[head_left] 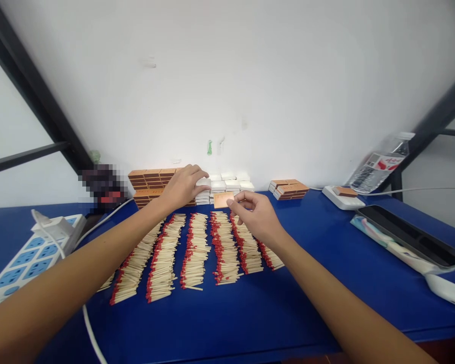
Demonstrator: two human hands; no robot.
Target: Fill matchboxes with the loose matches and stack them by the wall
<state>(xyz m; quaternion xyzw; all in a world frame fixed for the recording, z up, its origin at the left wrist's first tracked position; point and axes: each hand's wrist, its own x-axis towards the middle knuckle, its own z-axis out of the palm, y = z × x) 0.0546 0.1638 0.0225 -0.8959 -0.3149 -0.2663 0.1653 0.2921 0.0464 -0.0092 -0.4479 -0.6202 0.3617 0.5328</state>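
Observation:
Several rows of red-tipped matches [195, 250] lie on the blue table [326, 283]. Behind them stand stacks of orange matchbox sleeves [151, 183] and white inner trays [227, 185]. My left hand [182, 188] reaches to the back with its fingers closed around a white tray at the edge of the stacks. My right hand [256, 215] hovers over the right rows and pinches an orange matchbox sleeve [223, 200] by its edge.
A second small pile of orange sleeves [288, 189] lies to the right. At far left sits a white power strip [30, 253] with cable. At right are a white adapter [341, 198], a tilted plastic bottle [382, 167] and a phone [413, 235]. Wall close behind.

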